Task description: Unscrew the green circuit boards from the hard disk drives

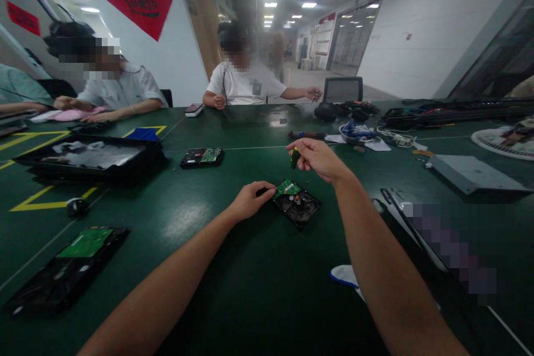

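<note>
A small black hard drive (297, 207) with a green circuit board on top lies on the dark green table (267, 289) in front of me. My left hand (249, 199) is closed and pinches the drive's left corner. My right hand (317, 159) hovers just above and behind the drive, fingers closed on a small screwdriver (294, 157) with a yellow and black handle, its tip pointing down.
Another drive (202, 157) lies further back and a third (67, 271) at the near left. A black tray (89, 157) stands at left. Tools, cables and a grey metal box (471, 174) fill the right side. Two people sit across the table.
</note>
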Demonstrator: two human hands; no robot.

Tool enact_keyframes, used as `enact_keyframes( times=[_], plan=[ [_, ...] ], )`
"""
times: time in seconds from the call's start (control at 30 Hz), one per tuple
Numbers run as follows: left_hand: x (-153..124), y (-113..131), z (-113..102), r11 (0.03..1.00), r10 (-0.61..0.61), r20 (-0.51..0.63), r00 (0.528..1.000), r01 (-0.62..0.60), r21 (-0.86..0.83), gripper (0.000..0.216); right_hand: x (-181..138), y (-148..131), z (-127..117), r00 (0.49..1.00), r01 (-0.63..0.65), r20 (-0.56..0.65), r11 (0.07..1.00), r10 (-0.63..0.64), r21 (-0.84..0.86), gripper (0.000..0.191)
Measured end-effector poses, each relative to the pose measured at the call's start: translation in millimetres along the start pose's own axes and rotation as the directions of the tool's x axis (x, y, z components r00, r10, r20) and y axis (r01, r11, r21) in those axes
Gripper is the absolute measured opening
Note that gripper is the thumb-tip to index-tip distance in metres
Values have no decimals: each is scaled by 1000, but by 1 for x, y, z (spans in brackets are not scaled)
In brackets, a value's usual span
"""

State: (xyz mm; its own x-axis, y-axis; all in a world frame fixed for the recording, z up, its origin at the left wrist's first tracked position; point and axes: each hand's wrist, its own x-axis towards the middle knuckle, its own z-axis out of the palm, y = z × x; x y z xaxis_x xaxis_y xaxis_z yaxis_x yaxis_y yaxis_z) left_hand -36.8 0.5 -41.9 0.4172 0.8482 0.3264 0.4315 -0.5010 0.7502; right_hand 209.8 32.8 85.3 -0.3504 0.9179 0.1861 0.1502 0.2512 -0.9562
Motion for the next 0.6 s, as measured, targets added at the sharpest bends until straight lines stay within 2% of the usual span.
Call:
enact_keyframes(
  times=[0.13, 0.23, 0.4, 0.6],
  plan=[
    [0, 4, 2, 999, -36, -11, 999, 36, -3, 27, 2, 0, -2, 993, 8, -118, 993, -21, -114, 22],
    [0, 4, 4, 998, -68, -34, 997, 67, -6, 24, 2, -2, -2, 988, -30, -156, 987, 4, -159, 18],
    [0, 2, 6, 996, -92, -37, 995, 91, -26, 23, 0, -4, -1, 996, -43, -83, 995, 35, -90, 14],
    [-2, 5, 6, 997, -79, -52, 995, 80, 17, 24, 0, 3, -1, 1000, 9, 30, 1000, -10, 20, 25]
  ],
)
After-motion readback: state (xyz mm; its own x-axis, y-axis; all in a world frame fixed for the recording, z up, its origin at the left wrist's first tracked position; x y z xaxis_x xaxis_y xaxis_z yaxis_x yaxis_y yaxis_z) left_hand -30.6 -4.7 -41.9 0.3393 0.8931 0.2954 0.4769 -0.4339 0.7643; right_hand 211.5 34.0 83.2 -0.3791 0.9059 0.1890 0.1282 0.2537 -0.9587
